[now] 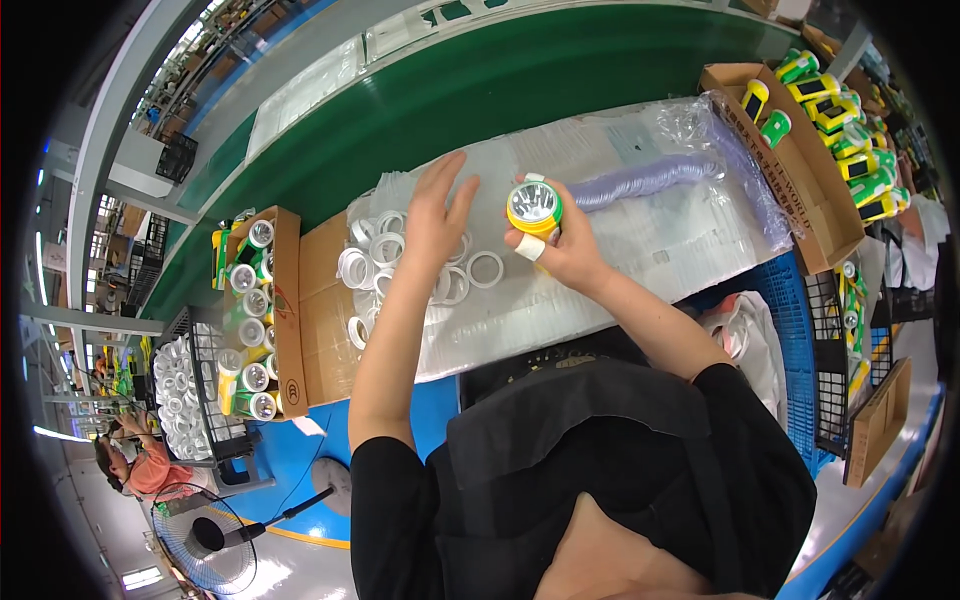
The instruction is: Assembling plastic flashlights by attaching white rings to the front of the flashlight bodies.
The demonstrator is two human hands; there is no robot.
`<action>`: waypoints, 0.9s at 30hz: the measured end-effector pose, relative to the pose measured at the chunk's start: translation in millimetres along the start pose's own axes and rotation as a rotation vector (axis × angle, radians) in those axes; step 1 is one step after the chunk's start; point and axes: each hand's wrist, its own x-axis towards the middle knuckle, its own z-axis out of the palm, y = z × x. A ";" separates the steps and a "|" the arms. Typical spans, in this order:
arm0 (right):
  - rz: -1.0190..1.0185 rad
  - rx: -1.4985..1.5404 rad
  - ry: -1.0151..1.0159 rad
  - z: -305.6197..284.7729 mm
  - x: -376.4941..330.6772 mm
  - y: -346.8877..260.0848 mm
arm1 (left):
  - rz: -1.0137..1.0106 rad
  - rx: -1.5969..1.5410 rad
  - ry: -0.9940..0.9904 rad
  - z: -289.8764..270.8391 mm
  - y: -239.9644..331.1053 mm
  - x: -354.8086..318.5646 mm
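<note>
Torch (534, 206), yellow and green, sits in the right hand (574, 248), lens toward the camera, so its long axis runs roughly along the line of sight, foreshortened. That hand is closed around the barrel, thumb and fingers on opposite sides, white bands on two digits. The left hand (436, 222) is apart from it, to the torch's left, fingers extended and thumb spread, with nothing visible in its grasp. Loose white rings (388, 250) lie under and beside the left wrist; whether they touch it I cannot tell. One ring (485, 287) lies between the hands, nearer the body than the torch. Beyond the right hand, a purple roll (645, 183) stretches toward a carton (790, 185) of torches.
</note>
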 end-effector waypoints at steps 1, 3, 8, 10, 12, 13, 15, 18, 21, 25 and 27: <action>-0.012 0.003 0.001 -4.1 -0.3 0.7 | 0.004 -0.007 -0.005 -3.6 19.1 -0.1; -0.033 0.010 -0.006 -7.5 5.6 1.1 | 0.241 -0.005 -0.051 -19.6 57.7 0.2; -0.172 -0.049 -0.048 -8.3 21.1 6.1 | 0.433 0.046 -0.168 -26.7 71.3 4.0; -0.170 -0.037 -0.050 -5.7 27.1 3.1 | 0.459 0.020 -0.135 -29.6 66.9 6.4; -0.187 -0.029 -0.056 -3.6 29.8 -4.3 | 0.465 -0.017 -0.088 -36.3 71.0 10.9; -0.186 -0.107 -0.030 -2.5 25.1 -6.1 | 0.479 -0.020 -0.074 -39.0 73.1 8.0; -0.264 -0.192 0.014 -1.3 22.2 3.4 | 0.510 0.004 -0.023 -34.9 58.9 1.3; -0.194 -0.049 0.016 -3.4 10.8 26.5 | 0.489 0.033 0.075 -49.8 78.9 9.7; -0.130 0.019 0.015 -6.3 -5.0 17.5 | 0.776 0.148 0.354 -101.2 123.6 56.4; -0.140 -0.044 -0.014 -9.8 -6.3 16.2 | 0.891 0.416 0.891 -193.1 189.7 161.5; -0.217 -0.084 -0.011 -1.2 -0.9 24.7 | 1.143 0.508 1.069 -254.0 207.9 241.3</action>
